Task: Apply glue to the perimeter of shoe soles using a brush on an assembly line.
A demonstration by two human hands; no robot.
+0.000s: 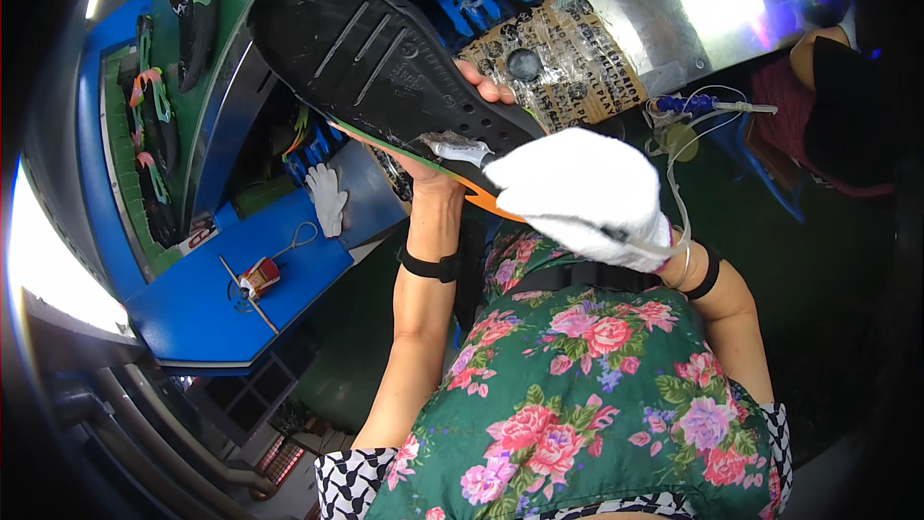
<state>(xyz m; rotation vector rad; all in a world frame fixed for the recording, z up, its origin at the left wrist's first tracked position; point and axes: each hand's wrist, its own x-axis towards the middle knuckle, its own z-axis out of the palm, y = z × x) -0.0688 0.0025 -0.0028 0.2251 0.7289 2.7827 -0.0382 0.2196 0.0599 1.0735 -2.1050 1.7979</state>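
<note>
My bare left hand (423, 173) grips a black shoe piece (366, 58) from below and around its edge, fingertips showing on the far side. Its long, flat underside faces up, with slots and small round holes; orange and green trim shows along its lower edge. My right hand (582, 193), in a white glove, is closed at the piece's narrow end. From the glove, a brush-like tool with a pale, wet-looking tip (457, 147) reaches onto the black surface; its handle is hidden. A thin clear tube (685, 202) runs along the glove.
A blue side table (279, 299) at left carries another white glove (327, 200) and a small red object (258, 277) on a thin stick. Similar shoe pieces (192, 19) lie on the green belt. Ahead stands a metal ledge covered with brown tape (568, 58); a blue hose fitting (688, 104) hangs right.
</note>
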